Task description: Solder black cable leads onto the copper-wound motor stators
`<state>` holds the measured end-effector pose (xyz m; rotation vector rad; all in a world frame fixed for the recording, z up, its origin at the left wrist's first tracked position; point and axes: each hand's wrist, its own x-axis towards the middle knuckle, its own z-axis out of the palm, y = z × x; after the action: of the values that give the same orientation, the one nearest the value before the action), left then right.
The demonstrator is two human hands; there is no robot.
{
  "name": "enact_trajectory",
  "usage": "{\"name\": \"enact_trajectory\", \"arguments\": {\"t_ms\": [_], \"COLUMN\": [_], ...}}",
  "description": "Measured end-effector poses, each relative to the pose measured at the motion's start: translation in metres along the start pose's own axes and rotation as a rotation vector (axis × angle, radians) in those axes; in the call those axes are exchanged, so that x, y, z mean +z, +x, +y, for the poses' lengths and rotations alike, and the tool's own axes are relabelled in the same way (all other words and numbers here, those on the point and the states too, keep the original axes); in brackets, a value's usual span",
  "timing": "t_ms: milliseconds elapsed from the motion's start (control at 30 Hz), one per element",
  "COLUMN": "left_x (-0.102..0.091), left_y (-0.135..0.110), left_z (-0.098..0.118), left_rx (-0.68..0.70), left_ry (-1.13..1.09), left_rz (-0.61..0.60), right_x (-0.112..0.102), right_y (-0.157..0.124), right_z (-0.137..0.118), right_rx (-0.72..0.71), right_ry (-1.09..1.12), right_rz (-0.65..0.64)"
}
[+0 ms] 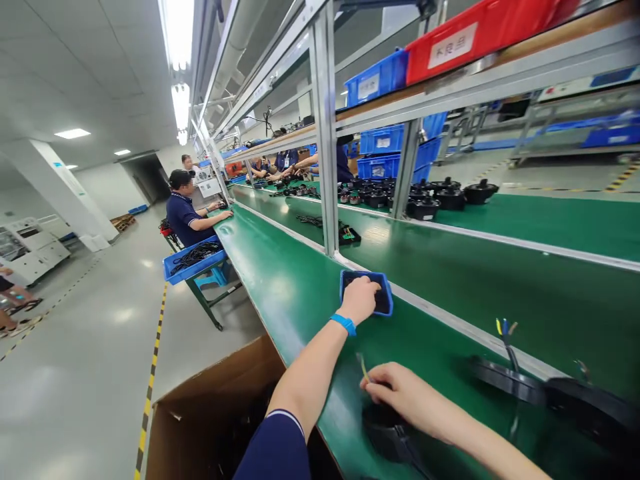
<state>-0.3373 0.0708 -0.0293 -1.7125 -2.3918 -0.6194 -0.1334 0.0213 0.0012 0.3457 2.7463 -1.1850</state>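
My left hand (357, 299) dips loosely into the blue tray (385, 303), grip unclear; my right hand (400, 393) pinches a cable end (363, 369) on the green surface (290, 293). More cables (505, 377) wait unhandled.

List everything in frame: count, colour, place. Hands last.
small tray: 1, blue, dark inside, on the near green bench under the left hand
black part: 1, at the bench's near edge, under the right hand
yellow-tipped wire: 1, sticking up by the right hand
black round parts with wires: about 2, blurred, bench at right
black round units: many, far belt behind the post
bench: green, long, running away from the camera
cardboard box: 1, brown, open, floor at bottom left
blue crate of black cables: 1, on a stand beside a seated person
upper-shelf bins: red 1, blue 1
seated person: navy shirt, further down the line
left hand: blue wristband, resting on the tray
right hand: on the black part
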Motion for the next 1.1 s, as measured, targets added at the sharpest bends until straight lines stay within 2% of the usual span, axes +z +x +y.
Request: {"name": "enact_trajectory", "arguments": {"t_ms": [33,133,200,267,367,533,767,867,967,1100], "left_x": [0.001,0.004,0.004,0.002,-0.001,-0.005,-0.018,-0.027,-0.035,-0.043], "left_y": [0.0,0.0,0.0,-0.001,-0.002,-0.001,0.004,0.003,-0.001,-0.006], "left_z": [-0.001,-0.003,-0.003,-0.002,0.002,0.003,0.005,0.013,0.025,0.038], "left_rx": [0.01,0.042,0.046,0.042,0.012,-0.077,-0.02,0.019,0.015,-0.06], "left_ry": [0.0,0.004,0.01,0.014,-0.026,-0.128,-0.305,-0.631,-0.995,-1.198], "left_rz": [0.002,0.001,-0.003,-0.001,0.019,0.066,0.085,0.007,-0.159,-0.301], "right_x": [-0.01,-0.04,-0.052,-0.054,-0.045,-0.036,-0.045,-0.047,-0.046,-0.046], "right_y": [0.002,0.008,0.009,0.009,0.006,-0.001,-0.01,-0.008,-0.005,-0.003], "right_z": [0.013,0.051,0.07,0.081,0.086,0.08,0.064,0.065,0.07,0.072], "right_rx": [0.024,0.132,0.191,0.229,0.247,0.228,0.102,0.087,0.091,0.099], "right_ry": [-0.003,-0.115,-0.157,-0.11,-0.005,0.102,0.303,0.412,0.495,0.555], "right_rz": [0.089,0.478,0.604,0.595,0.591,0.7,0.798,0.823,0.867,0.929]}}
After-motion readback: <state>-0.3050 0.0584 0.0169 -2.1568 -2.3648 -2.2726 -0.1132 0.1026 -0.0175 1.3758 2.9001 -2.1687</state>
